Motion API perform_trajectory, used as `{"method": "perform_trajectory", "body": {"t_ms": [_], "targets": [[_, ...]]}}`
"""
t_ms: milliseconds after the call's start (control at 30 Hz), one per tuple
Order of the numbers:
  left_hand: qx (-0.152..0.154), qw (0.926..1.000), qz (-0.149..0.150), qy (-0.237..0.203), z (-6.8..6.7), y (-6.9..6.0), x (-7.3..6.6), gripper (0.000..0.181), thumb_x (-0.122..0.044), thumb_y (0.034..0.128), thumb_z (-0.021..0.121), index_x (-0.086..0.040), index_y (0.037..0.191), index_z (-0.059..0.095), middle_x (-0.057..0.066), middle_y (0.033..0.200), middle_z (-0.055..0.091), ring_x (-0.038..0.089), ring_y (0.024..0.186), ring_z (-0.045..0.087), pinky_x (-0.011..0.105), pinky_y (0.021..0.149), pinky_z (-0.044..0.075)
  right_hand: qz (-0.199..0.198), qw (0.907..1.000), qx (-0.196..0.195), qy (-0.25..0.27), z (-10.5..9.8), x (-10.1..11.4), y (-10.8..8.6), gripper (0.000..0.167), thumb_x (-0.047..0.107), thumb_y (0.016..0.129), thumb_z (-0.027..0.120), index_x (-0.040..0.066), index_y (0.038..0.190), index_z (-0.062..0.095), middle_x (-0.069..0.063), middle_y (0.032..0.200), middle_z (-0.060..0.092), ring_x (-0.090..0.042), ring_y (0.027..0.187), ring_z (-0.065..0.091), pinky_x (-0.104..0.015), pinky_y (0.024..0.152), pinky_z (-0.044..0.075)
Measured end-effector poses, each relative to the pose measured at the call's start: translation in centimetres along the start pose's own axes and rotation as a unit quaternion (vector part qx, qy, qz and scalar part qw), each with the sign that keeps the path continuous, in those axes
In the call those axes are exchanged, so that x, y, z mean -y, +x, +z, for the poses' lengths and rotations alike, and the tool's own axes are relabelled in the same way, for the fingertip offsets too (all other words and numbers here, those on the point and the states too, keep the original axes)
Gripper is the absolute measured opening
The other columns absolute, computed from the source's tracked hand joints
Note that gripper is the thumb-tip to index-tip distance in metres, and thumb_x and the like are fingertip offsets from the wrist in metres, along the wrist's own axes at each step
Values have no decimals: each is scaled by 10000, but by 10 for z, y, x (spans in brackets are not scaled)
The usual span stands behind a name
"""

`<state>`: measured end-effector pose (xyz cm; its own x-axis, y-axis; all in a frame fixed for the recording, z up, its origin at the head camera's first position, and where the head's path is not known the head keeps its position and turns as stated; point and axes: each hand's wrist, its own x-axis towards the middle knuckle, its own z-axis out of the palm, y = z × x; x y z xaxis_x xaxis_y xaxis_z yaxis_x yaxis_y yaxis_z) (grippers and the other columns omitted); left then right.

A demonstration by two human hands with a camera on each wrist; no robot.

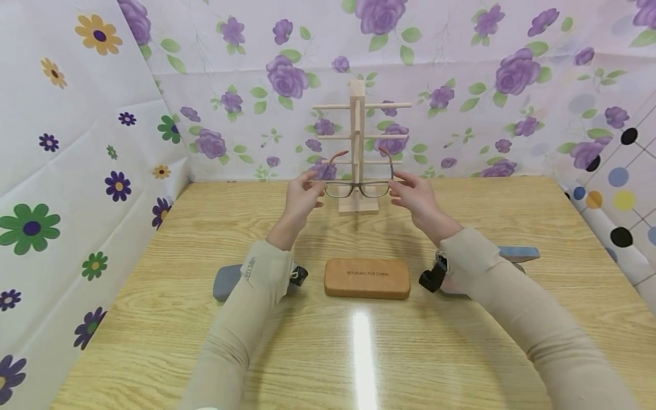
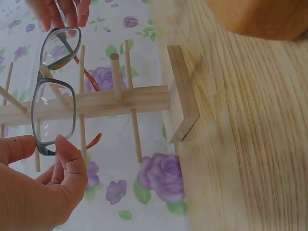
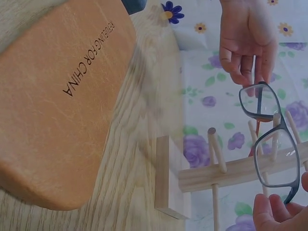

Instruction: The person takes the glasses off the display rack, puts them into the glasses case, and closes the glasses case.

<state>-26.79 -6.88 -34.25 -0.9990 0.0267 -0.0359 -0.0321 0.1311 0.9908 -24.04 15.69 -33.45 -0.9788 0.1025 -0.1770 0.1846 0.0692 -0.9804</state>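
Observation:
A pair of glasses point(image 1: 376, 190) with a dark frame and reddish-brown temple tips is held level between both hands. My left hand point(image 1: 301, 199) pinches its left end near the hinge, thumb and fingers showing in the left wrist view. At the other end, my right hand point(image 1: 417, 200) pinches the frame's right corner. The temples are unfolded and reach towards a wooden display stand point(image 1: 357, 126) with several horizontal pegs. In the head view the glasses overlap the stand's lower part; whether they touch a peg I cannot tell.
An orange glasses case point(image 1: 367, 279) lies lengthwise on the wooden table point(image 1: 169, 353). A blue-grey case point(image 1: 226, 282) sits partly under the left forearm. Behind the right forearm lies a light blue case point(image 1: 520, 252), mostly hidden. Flowered cloth point(image 1: 215, 85) hangs behind.

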Motion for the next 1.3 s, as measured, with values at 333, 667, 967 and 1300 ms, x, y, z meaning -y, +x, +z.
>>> {"method": "perform_trajectory", "body": {"t_ms": [333, 667, 967, 1300], "targets": [[-139, 9994, -43, -302, 4, 2, 2, 338, -86, 893, 576, 12, 1214, 548, 14, 841, 575, 83, 729, 525, 175, 559, 488, -81, 9996, -154, 216, 4, -2, 7, 455, 126, 920, 544, 51, 1353, 425, -151, 1143, 546, -114, 799, 575, -309, 848, 488], [-101, 9956, -230, -900, 1, 2, -4, 352, -45, 865, 611, 39, 1202, 554, 18, 833, 581, 79, 693, 555, 175, 558, 489, -367, 9981, -335, 359, 5, -2, 7, 428, 98, 903, 567, 30, 1315, 472, -40, 956, 581, -106, 754, 577, -261, 774, 513], [-270, 9909, -422, -1249, 2, -1, -8, 337, -12, 847, 623, 34, 1178, 575, 22, 821, 576, 77, 668, 553, 176, 542, 483, -502, 9978, -312, 285, 3, 0, 3, 423, 119, 905, 567, 34, 1310, 480, -107, 1046, 586, -98, 753, 581, -285, 798, 508], [-347, 9886, -230, -1444, 5, -8, -13, 314, 26, 834, 623, 71, 1142, 581, 5, 754, 589, 64, 621, 555, 170, 520, 480, -665, 9972, -205, 282, -4, 3, -12, 421, 125, 902, 574, 66, 1311, 491, -50, 976, 608, -83, 755, 583, -288, 774, 516]]}}
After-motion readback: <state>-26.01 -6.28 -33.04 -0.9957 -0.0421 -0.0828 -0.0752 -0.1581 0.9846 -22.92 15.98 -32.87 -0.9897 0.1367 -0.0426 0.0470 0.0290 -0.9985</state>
